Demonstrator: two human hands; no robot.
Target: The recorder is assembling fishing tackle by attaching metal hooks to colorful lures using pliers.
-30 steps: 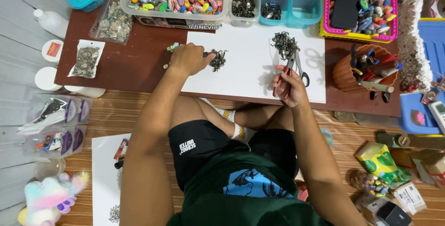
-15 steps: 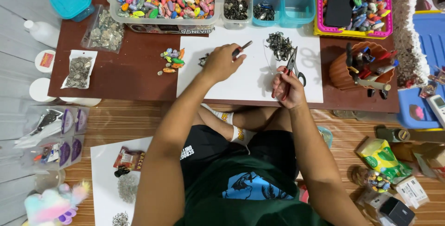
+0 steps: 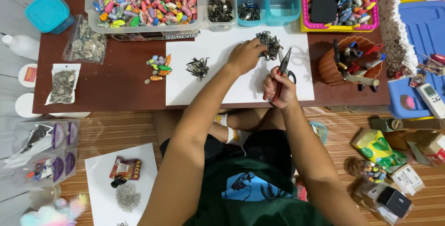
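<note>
1. Left hand (image 3: pixel 245 55) lies palm-down on the white paper sheet (image 3: pixel 208 84), its fingertips reaching into the pile of dark metal pieces (image 3: pixel 269 44) near the sheet's far edge; whether they pinch a piece I cannot tell.
2. Right hand (image 3: pixel 278 89) is clenched around the red handles of the pliers (image 3: pixel 282 68), whose tips point up toward that pile.
3. A smaller cluster of dark pieces (image 3: pixel 198 66) sits on the sheet's left part, well apart from both hands.
4. Bare paper lies open between the two heaps and along the sheet's near edge.
5. Just off the sheet's left edge, a few coloured beads (image 3: pixel 157 66) rest on the brown table (image 3: pixel 116 82).
6. Beyond the far edge stand a clear tub of beads (image 3: pixel 143 1) and small containers (image 3: pixel 250 6).
7. To the right, a brown tool holder (image 3: pixel 345 66) stands near the sheet's right edge.
</note>
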